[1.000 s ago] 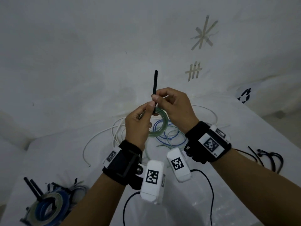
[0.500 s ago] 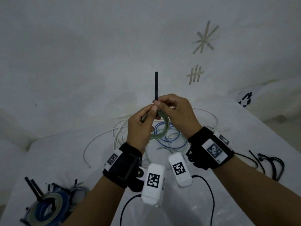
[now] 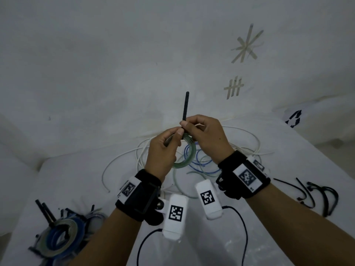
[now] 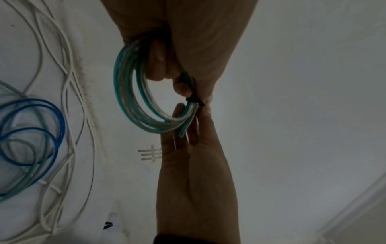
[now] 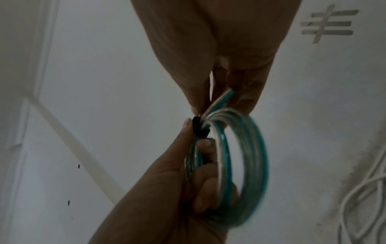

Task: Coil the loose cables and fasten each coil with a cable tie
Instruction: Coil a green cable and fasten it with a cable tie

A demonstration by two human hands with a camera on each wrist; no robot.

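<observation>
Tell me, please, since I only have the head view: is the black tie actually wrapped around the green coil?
Observer: Yes, the left wrist view shows the cable tie banding the green coil.
Operator: Is any cable end loose?
Observer: One cut end sticks out past the tie, beside the right hand.
Operator: How does the left hand hold the coil?
Observer: The left hand has fingers curled through the coil's opening.

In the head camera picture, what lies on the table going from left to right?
Pile of tied coils → loose white cable → green coil held in both hands → spare black ties.
</observation>
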